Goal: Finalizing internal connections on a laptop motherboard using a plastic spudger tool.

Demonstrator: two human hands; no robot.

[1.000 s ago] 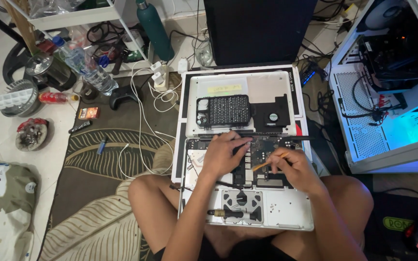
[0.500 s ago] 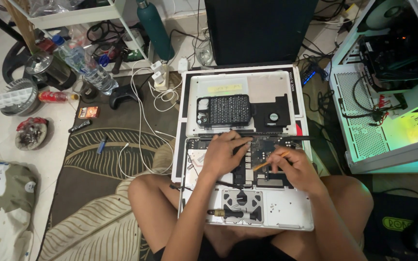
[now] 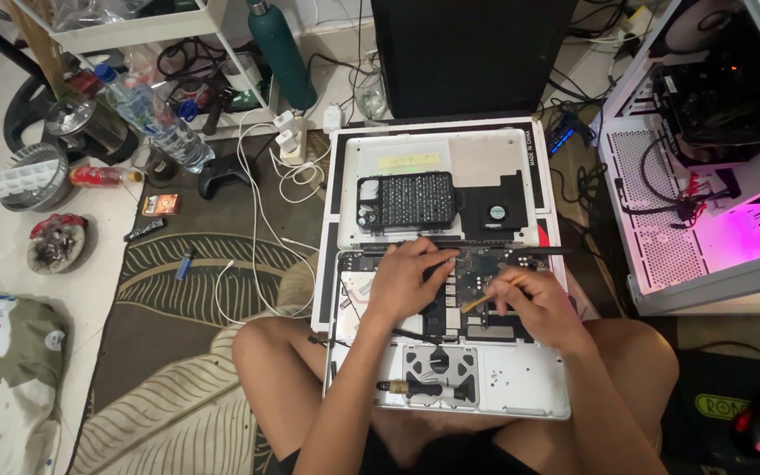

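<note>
Head view, left to right. Game controller (image 3: 222,173) and white cables (image 3: 261,220) lie on the patterned rug (image 3: 178,290), far left of the work. Opened laptop (image 3: 529,396) rests across the person's crossed legs, base cover off, circuit board (image 3: 484,264) exposed. Left hand (image 3: 408,277) lies on the board's left part, fingers curled, fingertips pressed to a black strip; cannot tell whether it grips anything. Screwdriver (image 3: 420,386) lies near side, beside the trackpad underside. Removed white cover (image 3: 485,158) sits just beyond, carrying a black bit case (image 3: 408,200). Right hand (image 3: 534,303) pinches a thin orange-tipped tool (image 3: 485,297), tip on the board. Lit computer case (image 3: 714,176) stands far right.
</note>
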